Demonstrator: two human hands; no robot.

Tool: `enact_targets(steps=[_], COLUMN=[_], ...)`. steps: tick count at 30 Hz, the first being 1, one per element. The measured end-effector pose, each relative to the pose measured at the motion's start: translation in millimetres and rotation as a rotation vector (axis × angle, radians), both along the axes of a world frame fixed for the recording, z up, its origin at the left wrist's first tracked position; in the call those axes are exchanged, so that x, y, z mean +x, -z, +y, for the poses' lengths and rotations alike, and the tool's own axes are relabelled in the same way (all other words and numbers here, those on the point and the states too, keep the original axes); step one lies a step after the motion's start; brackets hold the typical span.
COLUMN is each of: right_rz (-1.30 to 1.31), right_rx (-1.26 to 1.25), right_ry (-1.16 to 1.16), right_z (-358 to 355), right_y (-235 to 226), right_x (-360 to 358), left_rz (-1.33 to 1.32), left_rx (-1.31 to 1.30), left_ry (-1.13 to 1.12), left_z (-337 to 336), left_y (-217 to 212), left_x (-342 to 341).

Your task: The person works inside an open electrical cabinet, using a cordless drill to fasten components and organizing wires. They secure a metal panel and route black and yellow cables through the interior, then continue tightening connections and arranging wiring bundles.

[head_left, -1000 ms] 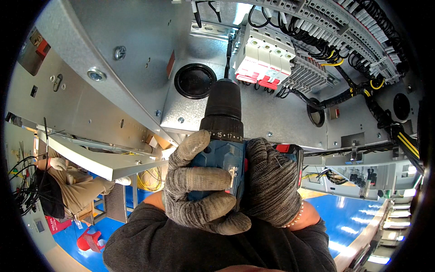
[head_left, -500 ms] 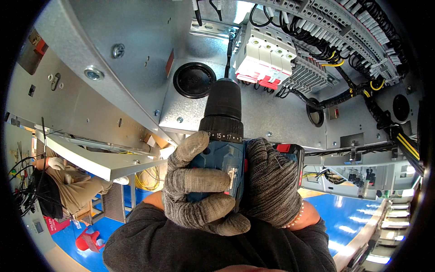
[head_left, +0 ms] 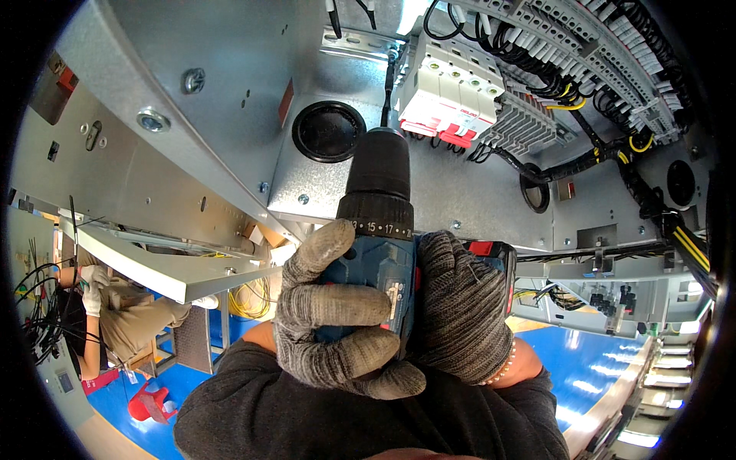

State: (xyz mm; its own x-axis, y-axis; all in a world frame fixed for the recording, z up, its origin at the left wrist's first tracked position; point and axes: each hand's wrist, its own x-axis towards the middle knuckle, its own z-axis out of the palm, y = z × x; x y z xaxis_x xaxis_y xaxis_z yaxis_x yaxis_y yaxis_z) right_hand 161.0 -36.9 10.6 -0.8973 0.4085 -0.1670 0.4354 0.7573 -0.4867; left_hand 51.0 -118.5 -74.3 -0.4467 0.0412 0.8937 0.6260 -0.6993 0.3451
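Observation:
Both my gloved hands are closed around a blue and black cordless drill [head_left: 376, 176] that points away from me. My left hand [head_left: 333, 322] wraps the drill body from the left, its fingers lying across the housing. My right hand [head_left: 460, 310] grips it on the right, near the black and red battery [head_left: 494, 264]. A long dark driver bit [head_left: 388, 96] runs from the chuck, and its tip meets a screw on the slotted metal rail [head_left: 360, 44]. Just right of the bit sits a white circuit breaker [head_left: 452, 88] with red levers.
Grey terminal blocks [head_left: 583, 46] and black wire bundles [head_left: 640, 180] fill the cabinet's right side. A round black grommet [head_left: 328, 132] lies left of the bit. At lower left a co-worker in gloves [head_left: 92, 295] sits near black cables; a red stool [head_left: 149, 402] stands on the blue floor.
My hands and the drill are almost still, with the bit on the same screw. The co-worker at the left has leaned and moved their arms.

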Motion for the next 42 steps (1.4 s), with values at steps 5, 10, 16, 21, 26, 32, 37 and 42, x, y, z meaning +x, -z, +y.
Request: enact_targets(steps=[5,10,16,21,26,32,37,42], right_rz=[-0.026,-0.074,-0.164,-0.086,-0.07,0.1,0.123,0.175], right_rx=[-0.001,-0.009,0.01,0.07,0.25,0.296,0.327,0.327], right_ry=[0.006,0.012,0.025,0.024,0.02,0.069,0.104,0.118], right_z=[0,0,1,5,-2,-5,-10,-22], right_y=[-4,-8,-13,1,-8,-8,-3,-14], right_x=[-2,-5,-8,-5,-4,-7,-8,-8], left_rz=[0.147,-0.03,0.063,0.143,0.138,0.271,0.044,-0.077], left_rx=[0.101,0.007,0.195,0.263,0.225,-0.082,-0.23,-0.247], left_ry=[-0.007,0.002,-0.04,-0.056,0.0,-0.036,-0.111,-0.065], left_z=[6,1,18,26,22,-5,-13,-19], left_y=[7,-4,-2,1,0,-14,-14,-31], left_x=[-10,-2,-7,-17,-17,-23,-8,-3])
